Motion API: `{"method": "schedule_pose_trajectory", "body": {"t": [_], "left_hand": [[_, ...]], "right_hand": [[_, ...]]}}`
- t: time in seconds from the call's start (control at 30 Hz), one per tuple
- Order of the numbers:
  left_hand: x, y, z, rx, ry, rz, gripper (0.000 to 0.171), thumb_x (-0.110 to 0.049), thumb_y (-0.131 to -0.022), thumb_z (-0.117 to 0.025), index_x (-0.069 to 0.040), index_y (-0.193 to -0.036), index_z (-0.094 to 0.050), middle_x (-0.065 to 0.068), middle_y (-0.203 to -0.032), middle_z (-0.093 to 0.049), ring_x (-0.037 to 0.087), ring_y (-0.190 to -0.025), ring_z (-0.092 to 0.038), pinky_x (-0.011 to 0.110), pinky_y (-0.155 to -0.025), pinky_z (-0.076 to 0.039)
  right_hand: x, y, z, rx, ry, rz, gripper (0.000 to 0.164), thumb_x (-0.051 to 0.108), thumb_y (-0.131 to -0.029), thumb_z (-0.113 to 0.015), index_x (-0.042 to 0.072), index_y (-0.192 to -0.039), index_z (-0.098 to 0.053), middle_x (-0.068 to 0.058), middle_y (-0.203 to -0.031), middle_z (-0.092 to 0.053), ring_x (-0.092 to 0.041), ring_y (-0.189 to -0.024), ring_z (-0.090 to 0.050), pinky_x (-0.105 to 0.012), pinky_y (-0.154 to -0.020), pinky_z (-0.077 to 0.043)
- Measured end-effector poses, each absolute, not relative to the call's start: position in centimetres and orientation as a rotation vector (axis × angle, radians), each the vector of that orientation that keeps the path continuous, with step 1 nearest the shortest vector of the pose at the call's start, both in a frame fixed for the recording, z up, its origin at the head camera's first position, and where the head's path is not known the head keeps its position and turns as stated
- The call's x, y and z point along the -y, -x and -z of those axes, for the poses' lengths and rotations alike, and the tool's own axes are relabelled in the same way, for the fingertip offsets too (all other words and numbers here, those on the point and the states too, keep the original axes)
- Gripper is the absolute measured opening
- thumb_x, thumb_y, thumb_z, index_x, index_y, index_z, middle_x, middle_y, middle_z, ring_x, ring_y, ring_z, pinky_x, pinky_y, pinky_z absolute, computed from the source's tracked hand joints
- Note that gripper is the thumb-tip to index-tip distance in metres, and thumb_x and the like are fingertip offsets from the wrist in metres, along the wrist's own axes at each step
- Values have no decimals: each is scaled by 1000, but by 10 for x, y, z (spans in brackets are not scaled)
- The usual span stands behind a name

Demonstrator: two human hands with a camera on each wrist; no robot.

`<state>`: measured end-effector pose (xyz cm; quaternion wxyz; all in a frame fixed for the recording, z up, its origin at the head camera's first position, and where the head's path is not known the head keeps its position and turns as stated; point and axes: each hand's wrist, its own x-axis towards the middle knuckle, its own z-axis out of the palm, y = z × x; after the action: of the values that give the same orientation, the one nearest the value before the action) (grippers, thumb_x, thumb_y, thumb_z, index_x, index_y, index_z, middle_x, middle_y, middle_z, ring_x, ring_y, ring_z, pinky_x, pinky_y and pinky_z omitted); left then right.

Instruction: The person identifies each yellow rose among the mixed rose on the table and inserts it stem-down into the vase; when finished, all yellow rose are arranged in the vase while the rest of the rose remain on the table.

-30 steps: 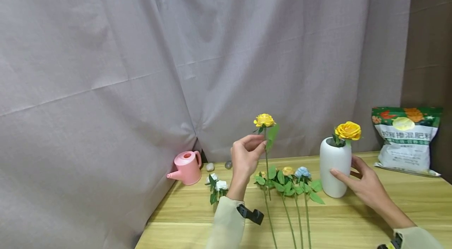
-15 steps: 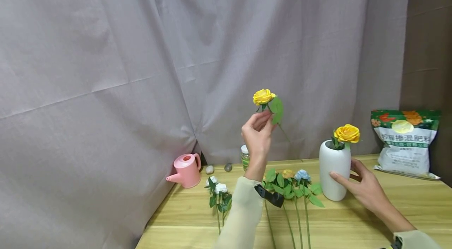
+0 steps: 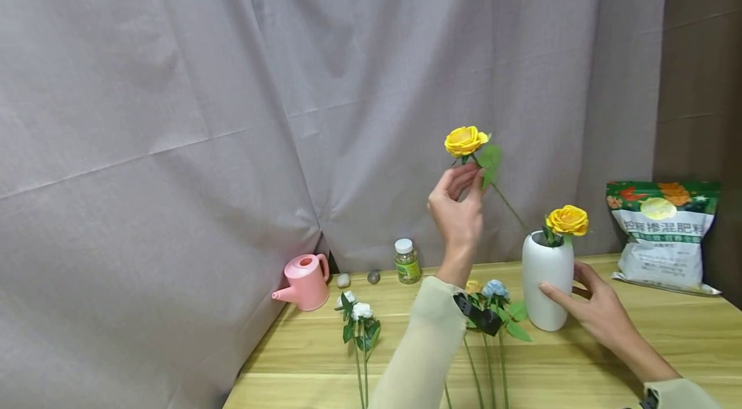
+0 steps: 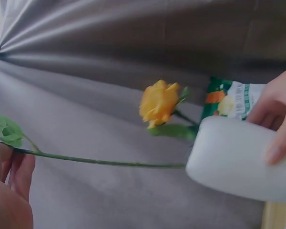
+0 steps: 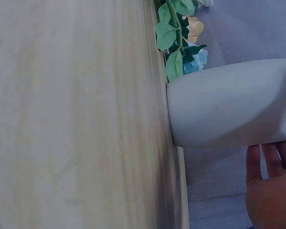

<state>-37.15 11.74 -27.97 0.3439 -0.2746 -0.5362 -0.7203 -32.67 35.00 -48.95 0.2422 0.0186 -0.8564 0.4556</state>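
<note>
My left hand [image 3: 459,206] pinches the green stem of a yellow rose [image 3: 465,141] just below its bloom, up in front of the curtain. The stem [image 4: 105,162] slants down to the right, its lower end right at the mouth of a white vase [image 3: 547,283]. A second yellow rose [image 3: 567,221] stands in the vase, leaning over its right rim. Around the vase's right side curls my right hand [image 3: 597,306], thumb on the front and fingers behind. The vase stands upright on the wooden table [image 3: 556,370].
Left of the vase lie a blue rose [image 3: 495,288] and an orange-yellow rose [image 3: 473,286], partly behind my left sleeve. White roses [image 3: 362,311], a pink watering can [image 3: 307,282], two stones [image 3: 373,277] and a small jar [image 3: 407,262] are further left. A fertilizer bag [image 3: 663,238] stands at the right.
My left hand has lifted the yellow rose and carried it right, tilting its stem toward the vase. The jar has come into view behind it. My right hand stays on the vase.
</note>
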Motion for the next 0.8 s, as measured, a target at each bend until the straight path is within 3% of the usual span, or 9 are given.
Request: {"method": "schedule_pose_trajectory", "body": {"t": [0.27,0.37,0.63,0.8], "left_hand": [[-135,364,289,1435,774,1774,15,-12,-90,-75,-8,-104,-73,9,-98,-78,16,-91,-76,27,-81,-61],[-139,364,294,1491,787,1713,14,-16,-91,-75,-10,-104,-73,5,-98,-78,10,-92,-75,28,-81,-61],[-151,366,323,1652,799,1603,14,-26,-95,-71,-17,-105,-72,-6,-100,-78,-4,-92,-71,15,-76,-58],[-156,369,341,1739,772,1557,12,-25,-95,-71,-19,-104,-72,-8,-99,-78,-7,-90,-70,12,-76,-56]], "right_hand": [[-350,326,489,2337,-43,-1240,78,42,-94,-70,5,-153,-34,-26,-146,-49,22,-103,-36,-12,-80,-50],[-350,327,488,2349,-39,-1243,79,43,-94,-69,6,-154,-33,-25,-147,-48,21,-104,-36,-12,-80,-50],[-351,328,487,2370,-30,-1243,80,43,-94,-69,5,-155,-31,-25,-148,-47,12,-106,-40,-10,-77,-48],[-350,327,487,2361,-39,-1240,80,42,-94,-69,5,-155,-32,-25,-147,-47,16,-105,-38,-10,-78,-48]]}}
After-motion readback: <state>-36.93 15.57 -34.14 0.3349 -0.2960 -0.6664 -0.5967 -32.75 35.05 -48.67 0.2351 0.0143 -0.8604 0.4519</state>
